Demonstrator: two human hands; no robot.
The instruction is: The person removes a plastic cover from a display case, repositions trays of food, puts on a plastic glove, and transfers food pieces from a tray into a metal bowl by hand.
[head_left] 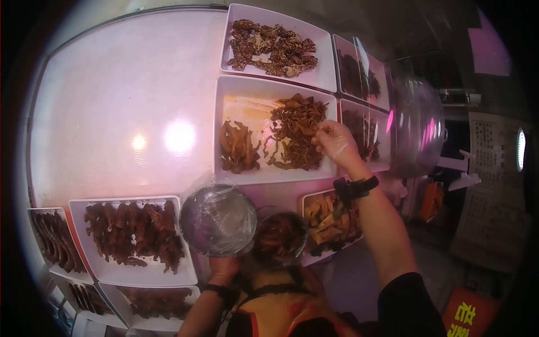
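My left hand [224, 268] grips the near rim of a round metal bowl [218, 219] lined with a clear plastic bag. No food shows inside the bowl. My right hand [335, 141], in a clear plastic glove, is over the right edge of a white tray [247, 178]. Its fingers are pinched together beside a pile of brown braised strips [297, 132]; whatever is between them is too small to make out. Paler brown pieces [238, 147] lie in a separate heap on the tray's left side.
Next to the metal bowl stands a dark bowl of reddish-brown food [279, 238]. A tray of yellowish slices [330, 219] lies under my right forearm. Sesame-covered meat [272, 48] fills the far tray. More meat trays [135, 230] stand at left, and a clear curved cover [418, 126] at right.
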